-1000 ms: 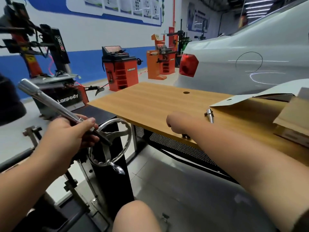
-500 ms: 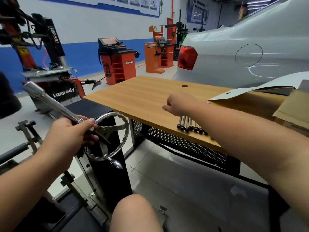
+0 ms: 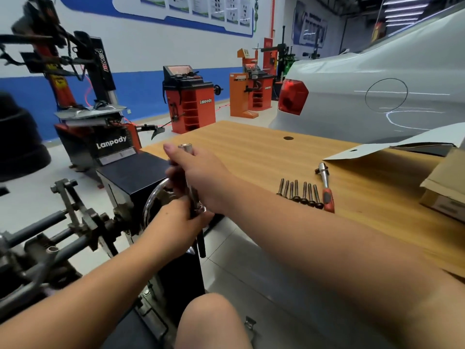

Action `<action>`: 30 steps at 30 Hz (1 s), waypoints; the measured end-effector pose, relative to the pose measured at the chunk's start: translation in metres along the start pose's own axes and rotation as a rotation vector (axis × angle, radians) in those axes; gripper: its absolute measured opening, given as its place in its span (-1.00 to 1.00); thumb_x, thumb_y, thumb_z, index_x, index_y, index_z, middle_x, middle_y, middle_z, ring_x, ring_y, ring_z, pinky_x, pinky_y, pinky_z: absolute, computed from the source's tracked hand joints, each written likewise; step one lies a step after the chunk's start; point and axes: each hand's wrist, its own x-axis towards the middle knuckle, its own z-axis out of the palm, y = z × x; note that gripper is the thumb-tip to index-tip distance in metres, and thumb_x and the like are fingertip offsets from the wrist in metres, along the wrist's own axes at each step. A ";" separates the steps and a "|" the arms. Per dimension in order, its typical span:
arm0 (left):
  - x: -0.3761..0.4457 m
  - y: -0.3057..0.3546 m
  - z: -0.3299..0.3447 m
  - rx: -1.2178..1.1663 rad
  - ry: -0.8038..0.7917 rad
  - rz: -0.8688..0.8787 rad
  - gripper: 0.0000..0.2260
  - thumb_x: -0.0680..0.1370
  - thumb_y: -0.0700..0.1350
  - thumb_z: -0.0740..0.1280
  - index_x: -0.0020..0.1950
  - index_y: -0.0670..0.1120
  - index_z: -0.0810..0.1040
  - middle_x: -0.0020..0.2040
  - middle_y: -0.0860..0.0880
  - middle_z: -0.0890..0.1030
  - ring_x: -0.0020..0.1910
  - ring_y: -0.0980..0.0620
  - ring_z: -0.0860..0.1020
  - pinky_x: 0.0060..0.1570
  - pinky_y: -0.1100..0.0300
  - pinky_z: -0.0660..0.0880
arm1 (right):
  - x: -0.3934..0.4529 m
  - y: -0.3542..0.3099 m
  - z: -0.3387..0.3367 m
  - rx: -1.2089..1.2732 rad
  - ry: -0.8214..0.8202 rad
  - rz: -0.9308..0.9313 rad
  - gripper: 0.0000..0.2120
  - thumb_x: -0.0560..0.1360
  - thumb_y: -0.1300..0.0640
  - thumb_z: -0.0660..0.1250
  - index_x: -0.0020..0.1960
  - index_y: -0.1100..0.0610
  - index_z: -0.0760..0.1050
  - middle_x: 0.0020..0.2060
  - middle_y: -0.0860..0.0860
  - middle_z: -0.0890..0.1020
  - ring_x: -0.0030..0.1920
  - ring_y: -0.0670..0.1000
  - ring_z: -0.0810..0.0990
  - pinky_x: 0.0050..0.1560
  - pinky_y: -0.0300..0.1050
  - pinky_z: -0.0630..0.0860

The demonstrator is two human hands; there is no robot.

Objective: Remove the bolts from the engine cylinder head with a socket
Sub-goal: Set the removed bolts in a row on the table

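A long chrome socket wrench (image 3: 186,149) stands nearly upright in front of me. My left hand (image 3: 176,222) grips its lower part and my right hand (image 3: 198,177) is wrapped round its upper shaft. Several removed bolts (image 3: 299,191) lie in a row near the front edge of the wooden table (image 3: 239,144). A red-handled ratchet (image 3: 325,187) lies right beside them. The engine stand (image 3: 75,217), with a chrome handwheel (image 3: 153,197) partly hidden behind my hands, is at the lower left. The cylinder head itself is not clearly visible.
A cardboard box (image 3: 442,187) and a white flap (image 3: 392,147) sit at the table's right end. A grey car (image 3: 377,79) stands behind the table. A Lanpody tyre changer (image 3: 100,132) and orange wheel balancers (image 3: 191,102) line the far wall. My knee (image 3: 211,321) is at bottom centre.
My right hand left the table, where the bolts now lie uncovered, and came over to grasp the wrench. The wrench swung from pointing up-left to nearly upright.
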 end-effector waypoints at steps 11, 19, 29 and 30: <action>0.015 0.021 0.003 0.193 -0.023 -0.107 -0.63 0.67 0.03 0.18 -0.29 -0.09 0.38 -0.35 -0.08 0.49 -0.37 -0.06 0.42 -0.41 0.09 0.21 | 0.019 -0.001 -0.013 0.591 0.568 0.370 -0.72 0.53 -0.18 0.37 -0.01 0.03 0.59 -0.71 -0.07 0.24 -0.70 -0.06 0.14 -0.59 -0.30 0.24; 0.038 0.017 0.010 0.244 -0.009 -0.077 -0.66 0.67 0.01 0.18 -0.27 -0.08 0.37 -0.34 -0.07 0.44 -0.36 -0.05 0.41 -0.39 0.09 0.22 | 0.031 -0.037 -0.066 0.524 0.683 0.239 -0.57 0.56 -0.27 0.28 -0.15 0.11 0.47 -0.63 0.00 0.44 -0.65 -0.01 0.44 -0.54 0.08 0.56; -0.011 -0.033 0.035 -0.651 -0.135 -0.545 -0.67 0.64 -0.14 0.35 -0.28 -0.06 0.34 -0.43 -0.03 0.30 -0.54 0.05 0.20 -0.49 0.26 0.13 | 0.043 -0.050 -0.134 0.260 0.469 0.392 -0.82 0.60 0.04 0.26 -0.08 0.14 0.40 -0.36 -0.01 0.38 -0.46 -0.09 0.30 -0.48 -0.25 0.32; -0.007 -0.025 0.030 -0.764 -0.157 -0.578 -0.72 0.63 -0.20 0.32 -0.26 -0.06 0.37 -0.40 -0.04 0.34 -0.53 0.07 0.22 -0.51 0.27 0.15 | 0.045 -0.047 -0.134 0.220 0.418 0.402 -0.88 0.59 0.13 0.22 -0.02 0.19 0.40 -0.29 0.03 0.42 -0.43 -0.08 0.34 -0.48 -0.23 0.37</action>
